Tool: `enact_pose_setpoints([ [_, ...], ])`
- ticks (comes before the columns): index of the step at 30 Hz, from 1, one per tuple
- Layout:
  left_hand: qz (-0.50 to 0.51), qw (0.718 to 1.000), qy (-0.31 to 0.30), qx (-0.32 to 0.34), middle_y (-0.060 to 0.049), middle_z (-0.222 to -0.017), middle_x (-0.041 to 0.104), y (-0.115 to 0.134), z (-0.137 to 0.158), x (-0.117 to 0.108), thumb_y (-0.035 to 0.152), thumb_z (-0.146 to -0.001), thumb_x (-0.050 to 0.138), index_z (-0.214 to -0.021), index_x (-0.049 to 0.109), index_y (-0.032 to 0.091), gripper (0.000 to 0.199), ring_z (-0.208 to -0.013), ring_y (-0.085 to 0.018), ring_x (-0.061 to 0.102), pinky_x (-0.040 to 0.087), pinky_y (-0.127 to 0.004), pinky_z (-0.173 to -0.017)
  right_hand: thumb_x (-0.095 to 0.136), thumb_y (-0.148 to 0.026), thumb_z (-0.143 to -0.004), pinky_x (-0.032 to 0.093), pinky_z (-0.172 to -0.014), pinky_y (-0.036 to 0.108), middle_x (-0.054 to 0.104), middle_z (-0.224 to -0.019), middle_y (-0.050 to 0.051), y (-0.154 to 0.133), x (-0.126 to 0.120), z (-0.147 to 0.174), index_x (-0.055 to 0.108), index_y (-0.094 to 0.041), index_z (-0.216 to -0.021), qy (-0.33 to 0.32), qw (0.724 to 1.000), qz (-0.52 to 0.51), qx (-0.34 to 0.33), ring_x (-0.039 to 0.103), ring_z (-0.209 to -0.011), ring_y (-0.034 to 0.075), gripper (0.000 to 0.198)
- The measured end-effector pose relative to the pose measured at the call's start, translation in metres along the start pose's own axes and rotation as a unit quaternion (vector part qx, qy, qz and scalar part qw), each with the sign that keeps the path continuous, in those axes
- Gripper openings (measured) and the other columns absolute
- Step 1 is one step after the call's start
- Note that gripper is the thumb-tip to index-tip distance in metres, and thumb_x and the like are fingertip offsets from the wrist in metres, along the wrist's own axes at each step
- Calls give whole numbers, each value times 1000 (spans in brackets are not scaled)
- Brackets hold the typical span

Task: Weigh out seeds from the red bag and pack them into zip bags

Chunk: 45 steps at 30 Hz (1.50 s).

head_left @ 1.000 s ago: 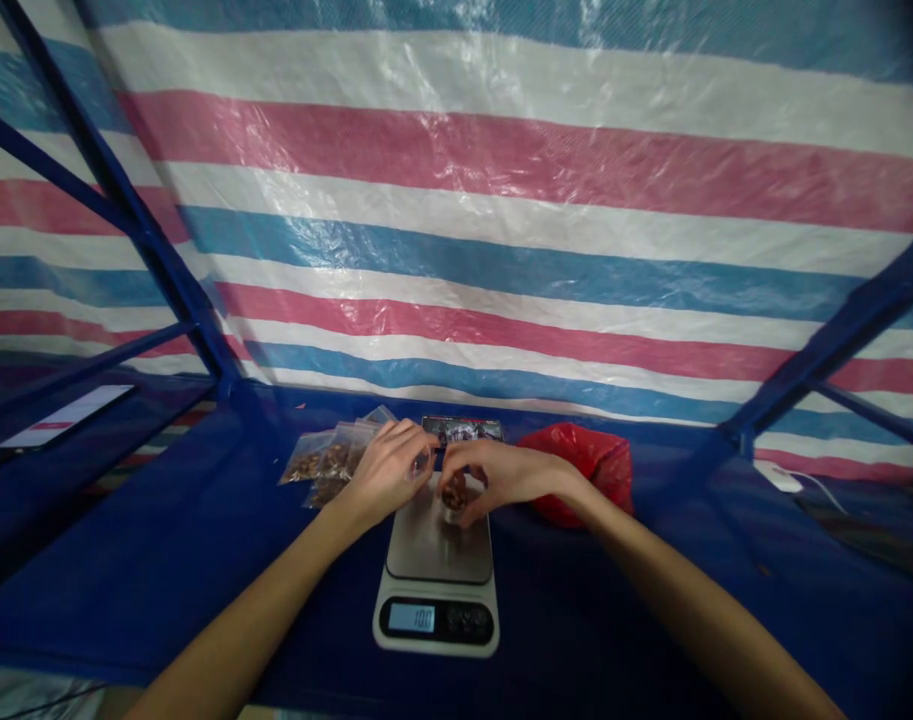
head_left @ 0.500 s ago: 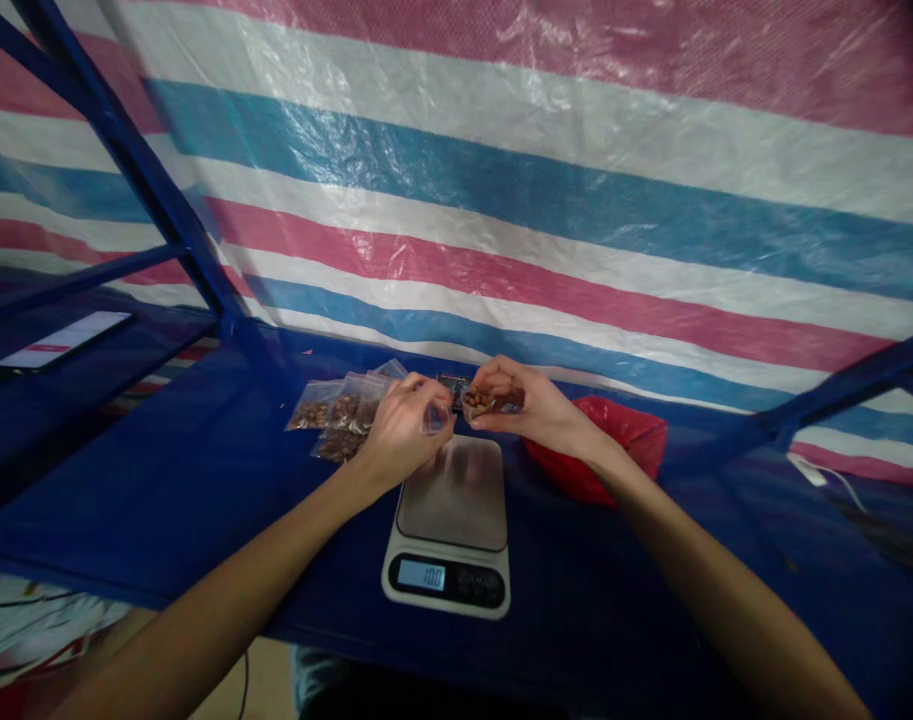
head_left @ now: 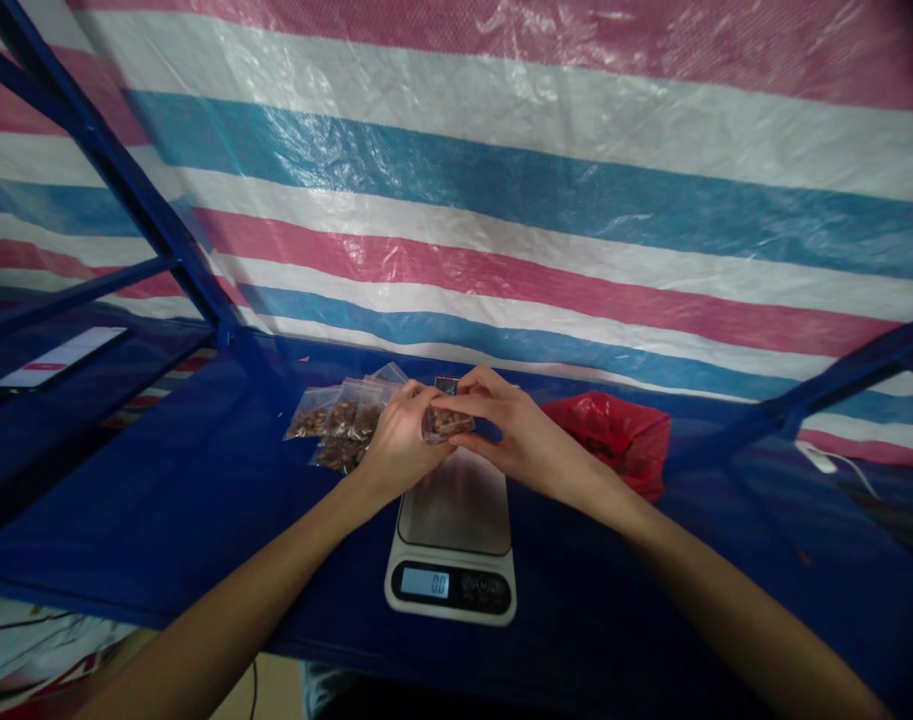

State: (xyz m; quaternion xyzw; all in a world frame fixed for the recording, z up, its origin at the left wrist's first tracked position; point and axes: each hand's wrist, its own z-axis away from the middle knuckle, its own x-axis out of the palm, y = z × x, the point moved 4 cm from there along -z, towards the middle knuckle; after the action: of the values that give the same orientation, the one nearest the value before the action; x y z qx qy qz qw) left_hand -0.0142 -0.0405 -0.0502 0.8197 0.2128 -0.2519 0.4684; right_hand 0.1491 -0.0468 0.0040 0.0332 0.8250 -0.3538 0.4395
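Right hand (head_left: 505,425), half-curled, pinches small clear cup (head_left: 465,421) of brown pieces (head_left: 445,420), near-horizontal, mouth leftward; left hand (head_left: 397,440) pinches clear bag (head_left: 427,428).

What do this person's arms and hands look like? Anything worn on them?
The left hand and right hand are bare, without gloves, with slim fingers. The left forearm and right forearm are slender and uncovered: no sleeves, watch or bracelet show. Rings are too small to rule out.

Scale (head_left: 456,515) between pouches (head_left: 345,415) and bag (head_left: 632,430)
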Motion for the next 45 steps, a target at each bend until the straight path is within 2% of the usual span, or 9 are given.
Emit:
enact_pose_setpoints([
  [8, 66, 998, 6, -15, -3, -95, 62, -4, 4, 7, 17, -74, 73, -98, 67, 20, 25, -88, -21, 63, 53, -34, -77, 50, -3, -101, 52, -102, 42, 60, -126, 8, -5, 8, 3, 65, -27, -130, -15, 997, 64, -34, 59, -117, 24, 41],
  [11, 111, 994, -2, -17, -3, -96, 65, -2, 3, 5, 24, -82, 72, -96, 65, 20, 16, -86, -19, 64, 52, -31, -76, 54, -6, -102, 51, -104, 40, 59, -127, 9, -12, -9, 3, 66, -26, -126, 77, 995, 17, -64, 59, -120, 23, 33],
  [15, 196, 980, -14, -20, -1, -88, 67, -5, -2, 0, 36, -95, 67, -100, 58, 21, 18, -83, -16, 66, 52, -30, -79, 52, -27, -110, 48, -107, 41, 63, -134, 9, -15, -55, 7, 59, -28, -138, 244, 970, -17, 5, 59, -124, 24, 29],
  [19, 338, 940, -30, -23, -6, -103, 77, -14, -11, -2, 49, -101, 63, -120, 46, 24, 35, -97, -20, 74, 56, -36, -90, 43, -37, -114, 51, -92, 35, 70, -114, 6, -3, -85, 24, 65, -25, -126, 251, 966, -30, 62, 64, -101, 20, 27],
  [24, 445, 884, -74, -121, -13, -114, 81, -13, -10, 6, 52, -89, 80, -103, 54, 22, 42, -106, -28, 80, 61, -44, -96, 63, -42, -105, 48, -73, 31, 66, -85, 1, 41, -37, 85, 58, -23, -94, 98, 977, -29, 186, 63, -78, 19, 23],
  [28, 385, 889, -83, -233, -9, -79, 79, -4, 4, 22, 54, -74, 90, -83, 65, 17, 46, -62, -24, 75, 57, -30, -50, 81, -25, -90, 51, -80, 37, 70, -90, 4, 58, 5, 131, 61, -22, -88, 27, 960, 78, 266, 67, -87, 25, 21],
  [33, 342, 924, -41, -164, 5, -57, 59, 15, 15, 34, 53, -88, 78, -85, 65, 19, 36, -46, -10, 53, 41, -21, -44, 72, -33, -99, 49, -103, 45, 68, -126, 10, 31, -6, 127, 66, -25, -114, 156, 962, 35, 224, 63, -118, 29, 18],
  [40, 345, 923, -115, -129, 8, -63, 58, 35, 37, 43, 54, -102, 61, -107, 52, 25, 31, -49, -10, 53, 37, -19, -47, 71, -58, -97, 45, -64, 28, 61, -74, -1, 13, 35, 85, 65, -19, -88, 185, 897, -327, 232, 58, -68, 16, 41],
  [45, 395, 901, -60, -170, 7, -60, 62, 23, 37, 42, 51, -94, 75, -91, 57, 22, 34, -48, -10, 56, 42, -19, -49, 78, -54, -93, 40, -59, 25, 58, -70, -4, 20, 58, 82, 62, -19, -82, 280, 827, -423, 243, 51, -62, 12, 40],
])
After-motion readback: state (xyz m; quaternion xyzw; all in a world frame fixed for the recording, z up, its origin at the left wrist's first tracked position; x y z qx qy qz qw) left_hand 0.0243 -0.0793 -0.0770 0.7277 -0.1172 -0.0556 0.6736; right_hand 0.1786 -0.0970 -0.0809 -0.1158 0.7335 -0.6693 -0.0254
